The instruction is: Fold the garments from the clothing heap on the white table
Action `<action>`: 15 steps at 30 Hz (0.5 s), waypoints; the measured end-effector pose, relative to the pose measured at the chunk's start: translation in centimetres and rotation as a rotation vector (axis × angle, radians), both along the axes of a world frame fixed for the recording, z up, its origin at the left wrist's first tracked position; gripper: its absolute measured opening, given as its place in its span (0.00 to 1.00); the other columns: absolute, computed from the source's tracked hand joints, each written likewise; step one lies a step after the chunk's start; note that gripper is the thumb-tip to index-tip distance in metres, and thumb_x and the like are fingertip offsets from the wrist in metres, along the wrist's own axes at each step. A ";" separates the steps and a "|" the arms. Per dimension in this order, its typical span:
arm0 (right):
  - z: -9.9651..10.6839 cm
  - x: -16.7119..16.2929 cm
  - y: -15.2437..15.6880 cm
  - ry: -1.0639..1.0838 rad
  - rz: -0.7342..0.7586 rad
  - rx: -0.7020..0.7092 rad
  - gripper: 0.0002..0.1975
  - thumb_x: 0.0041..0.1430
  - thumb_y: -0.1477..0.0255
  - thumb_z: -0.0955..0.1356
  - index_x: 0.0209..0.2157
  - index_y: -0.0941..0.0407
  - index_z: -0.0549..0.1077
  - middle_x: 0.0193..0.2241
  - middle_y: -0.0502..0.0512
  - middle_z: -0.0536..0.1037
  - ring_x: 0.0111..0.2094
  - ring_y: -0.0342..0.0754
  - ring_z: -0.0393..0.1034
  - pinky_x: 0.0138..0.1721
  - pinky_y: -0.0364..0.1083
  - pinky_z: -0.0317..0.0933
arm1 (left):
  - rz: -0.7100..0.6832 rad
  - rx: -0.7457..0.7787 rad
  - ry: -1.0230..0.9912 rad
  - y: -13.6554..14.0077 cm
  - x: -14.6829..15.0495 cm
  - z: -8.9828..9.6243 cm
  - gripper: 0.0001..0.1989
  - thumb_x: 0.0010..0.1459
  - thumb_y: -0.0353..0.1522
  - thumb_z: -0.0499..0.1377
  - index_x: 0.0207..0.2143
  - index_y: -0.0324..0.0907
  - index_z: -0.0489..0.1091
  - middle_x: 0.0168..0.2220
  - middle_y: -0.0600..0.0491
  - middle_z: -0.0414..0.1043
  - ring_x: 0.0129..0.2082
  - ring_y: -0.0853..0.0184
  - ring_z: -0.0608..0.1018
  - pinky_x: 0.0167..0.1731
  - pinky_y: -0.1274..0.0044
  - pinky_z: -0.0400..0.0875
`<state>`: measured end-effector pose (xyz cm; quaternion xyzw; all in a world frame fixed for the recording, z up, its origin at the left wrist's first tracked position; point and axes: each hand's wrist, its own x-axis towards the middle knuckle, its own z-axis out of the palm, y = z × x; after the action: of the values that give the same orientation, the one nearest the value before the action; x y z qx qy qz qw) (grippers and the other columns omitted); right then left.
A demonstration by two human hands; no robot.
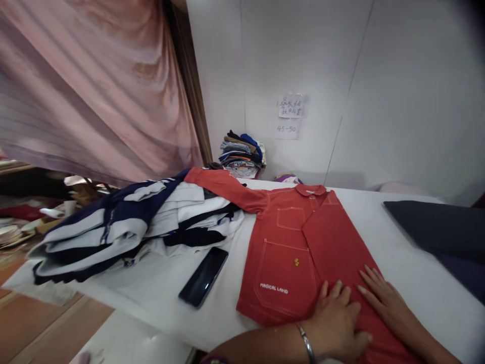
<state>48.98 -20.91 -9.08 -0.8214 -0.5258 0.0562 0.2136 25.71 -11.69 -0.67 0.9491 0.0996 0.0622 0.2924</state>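
Note:
A red long-sleeved collared shirt (282, 258) lies spread on the white table, front side up. It has white stitching, large pockets, a small yellow emblem and the words "MAGICAL LAND". One sleeve stretches left over the heaped clothes; the other is folded diagonally across the front. My left hand (337, 321), a silver bangle at its wrist, rests on the folded part near the hem with its fingers spread. Beside it, my right hand (384, 298) lies flat along the garment's right edge, fingers extended. Neither hand grips the cloth.
Left of the shirt lie a black phone (203, 277) and a heap of navy, white and black clothes (125, 222). A folded stack (242, 154) stands by the wall. Dark cloth (428, 227) lies at right. A pink curtain (113, 86) hangs at left.

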 end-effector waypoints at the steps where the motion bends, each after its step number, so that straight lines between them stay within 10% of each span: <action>1: -0.1 0.1 -0.2 0.023 0.006 0.010 0.36 0.56 0.46 0.55 0.57 0.50 0.70 0.63 0.60 0.61 0.66 0.61 0.47 0.63 0.65 0.47 | -0.005 -0.047 0.006 0.4 0.0 0.5 0.33 0.59 0.51 0.50 0.61 0.44 0.63 0.67 0.43 0.53 0.68 0.55 0.51 0.66 0.56 0.49; 5: -0.5 0.6 0.1 0.049 0.003 0.041 0.30 0.55 0.47 0.55 0.52 0.40 0.74 0.62 0.56 0.64 0.66 0.60 0.48 0.63 0.63 0.48 | 0.212 -0.181 -0.126 5.5 -1.5 4.1 0.33 0.57 0.52 0.54 0.58 0.43 0.66 0.65 0.45 0.58 0.65 0.57 0.61 0.62 0.65 0.58; 11: -2.9 1.9 0.1 0.019 0.048 0.124 0.26 0.52 0.46 0.56 0.45 0.32 0.77 0.59 0.56 0.67 0.64 0.61 0.50 0.62 0.63 0.48 | 1.097 -0.120 -0.478 22.3 -8.4 12.1 0.20 0.60 0.35 0.58 0.53 0.36 0.68 0.56 0.42 0.70 0.56 0.62 0.72 0.57 0.73 0.63; 15: -5.0 3.4 0.0 -0.032 0.145 0.205 0.22 0.49 0.46 0.58 0.43 0.27 0.76 0.57 0.57 0.70 0.63 0.60 0.53 0.62 0.62 0.47 | 1.368 -0.051 -0.572 30.7 -13.4 15.3 0.22 0.62 0.33 0.56 0.56 0.30 0.63 0.61 0.36 0.63 0.61 0.58 0.66 0.59 0.71 0.59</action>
<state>52.36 -20.89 -14.04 -0.7557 -0.5903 0.0043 0.2836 12.34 19.03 14.61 0.6147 0.5901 0.4728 0.2246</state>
